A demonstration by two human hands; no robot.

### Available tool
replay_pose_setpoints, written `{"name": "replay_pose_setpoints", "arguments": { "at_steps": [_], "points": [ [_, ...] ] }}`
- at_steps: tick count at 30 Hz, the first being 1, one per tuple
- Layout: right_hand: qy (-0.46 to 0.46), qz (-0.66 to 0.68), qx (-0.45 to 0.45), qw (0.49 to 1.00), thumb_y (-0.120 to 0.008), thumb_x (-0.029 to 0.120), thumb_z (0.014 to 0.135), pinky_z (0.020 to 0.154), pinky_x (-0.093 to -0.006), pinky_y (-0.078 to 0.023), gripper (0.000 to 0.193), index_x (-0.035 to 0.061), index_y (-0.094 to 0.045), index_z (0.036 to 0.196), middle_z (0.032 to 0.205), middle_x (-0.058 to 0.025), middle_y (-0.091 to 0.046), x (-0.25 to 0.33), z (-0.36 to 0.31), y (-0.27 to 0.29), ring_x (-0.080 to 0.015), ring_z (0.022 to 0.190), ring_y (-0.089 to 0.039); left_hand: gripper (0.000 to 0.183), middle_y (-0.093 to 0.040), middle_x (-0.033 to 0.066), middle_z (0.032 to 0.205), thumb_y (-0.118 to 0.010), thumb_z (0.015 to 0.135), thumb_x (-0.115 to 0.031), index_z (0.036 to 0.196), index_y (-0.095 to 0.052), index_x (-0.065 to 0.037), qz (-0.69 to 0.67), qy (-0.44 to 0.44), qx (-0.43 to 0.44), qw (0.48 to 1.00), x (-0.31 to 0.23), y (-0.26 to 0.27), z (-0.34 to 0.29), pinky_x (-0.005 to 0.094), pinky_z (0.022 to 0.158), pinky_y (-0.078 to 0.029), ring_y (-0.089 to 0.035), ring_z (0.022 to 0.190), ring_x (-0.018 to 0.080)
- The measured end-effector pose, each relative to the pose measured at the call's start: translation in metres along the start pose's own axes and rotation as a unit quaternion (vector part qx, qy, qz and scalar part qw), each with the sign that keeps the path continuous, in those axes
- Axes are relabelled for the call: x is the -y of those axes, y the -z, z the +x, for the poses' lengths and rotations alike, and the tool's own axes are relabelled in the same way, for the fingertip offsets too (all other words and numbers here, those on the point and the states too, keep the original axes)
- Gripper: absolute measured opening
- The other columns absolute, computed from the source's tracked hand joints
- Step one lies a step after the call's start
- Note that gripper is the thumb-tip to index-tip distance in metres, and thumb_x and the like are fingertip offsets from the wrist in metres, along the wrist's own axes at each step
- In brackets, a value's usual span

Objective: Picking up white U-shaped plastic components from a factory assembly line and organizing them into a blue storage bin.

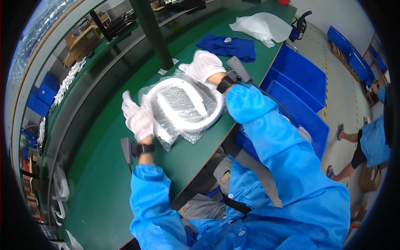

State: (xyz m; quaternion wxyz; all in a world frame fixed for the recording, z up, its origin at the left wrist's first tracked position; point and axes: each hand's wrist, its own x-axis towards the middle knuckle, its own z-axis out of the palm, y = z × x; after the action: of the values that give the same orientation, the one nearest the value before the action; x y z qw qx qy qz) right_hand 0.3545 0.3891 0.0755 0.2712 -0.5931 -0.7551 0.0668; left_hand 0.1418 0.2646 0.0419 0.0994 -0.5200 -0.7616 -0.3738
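On the green counter (100, 179), the white-gloved left hand (139, 117), fingers spread, flanks a curved white part (189, 125) in clear film; apart from it, the white-gloved right hand (203, 66) is at the far edge, its grip too blurred to tell; beyond lies dark-blue cloth (238, 49).

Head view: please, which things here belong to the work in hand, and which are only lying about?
Likely in the work:
- white curved part in clear plastic wrap
- gloved left hand and right hand, both beside it
- green table under it

Seemingly just lying about:
- blue cloth
- crumpled white sheet
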Motion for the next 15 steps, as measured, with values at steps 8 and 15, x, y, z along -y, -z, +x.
{"name": "replay_pose_setpoints", "arguments": {
  "at_steps": [8, 15],
  "points": [
    [-0.047, 0.077, 0.277, 0.957, -0.066, 0.074, 0.064, 0.086, -0.0387, -0.047, 0.09, -0.0043, -0.065, 0.108, 0.112, -0.0219, -0.063, -0.04, -0.022, -0.012, -0.0344, 0.101, -0.061, 0.072, -0.04, 0.0117, 0.145, -0.049, 0.079, -0.07, 0.138, -0.045, -0.029, 0.17, -0.186, 0.172, 0.952, -0.046, -0.012, -0.04, 0.0598, 0.106, -0.021, -0.031, 0.134, 0.0385],
    [0.327, 0.218, 0.275, 0.878, -0.058, 0.036, 0.088, 0.086, -0.0319, -0.048, 0.048, -0.0016, -0.061, 0.117, 0.114, -0.0145, -0.061, -0.062, -0.044, -0.011, -0.0218, 0.1, -0.059, 0.078, -0.046, 0.0169, 0.136, -0.058, 0.076, -0.06, 0.134, -0.045, -0.01, -0.026, -0.192, 0.102, 0.976, -0.011, 0.006, -0.071, 0.0485, 0.108, -0.026, -0.035, 0.13, 0.0382]
  ]
}}
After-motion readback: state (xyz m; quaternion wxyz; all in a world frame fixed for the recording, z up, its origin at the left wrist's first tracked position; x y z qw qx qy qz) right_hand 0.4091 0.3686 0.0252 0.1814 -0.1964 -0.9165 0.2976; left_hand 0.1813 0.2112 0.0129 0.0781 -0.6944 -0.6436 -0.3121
